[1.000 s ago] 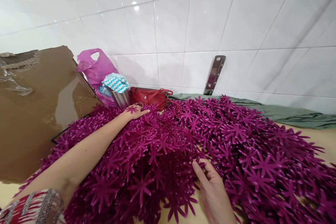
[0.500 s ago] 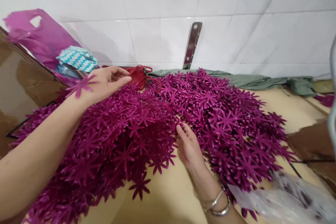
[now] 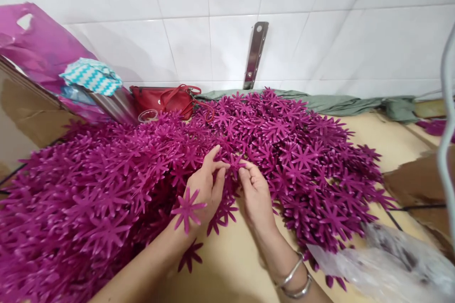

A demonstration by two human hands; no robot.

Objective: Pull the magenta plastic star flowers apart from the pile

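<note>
A large heap of magenta plastic flower pieces [image 3: 284, 151] covers the beige table [image 3: 234, 260]. My left hand [image 3: 204, 189] and my right hand [image 3: 256, 194] meet at the heap's near edge. Both pinch one small flower piece [image 3: 235, 162] between their fingertips. Another loose flower [image 3: 186, 208] lies stuck on the back of my left wrist. Two metal bangles [image 3: 295, 279] ring my right wrist.
A red handbag [image 3: 161, 99] and a small clear cup [image 3: 148, 115] sit by the tiled wall. A pink bag [image 3: 39, 47], a blue-white cloth [image 3: 90, 75] and a cardboard box [image 3: 24, 118] stand at left. Green cloth [image 3: 341, 103] lies behind; clear plastic [image 3: 387, 260] at lower right.
My left hand came back from the red handbag at the far left to the heap's near edge, joining my right hand on a flower piece. The view tilted down slightly.
</note>
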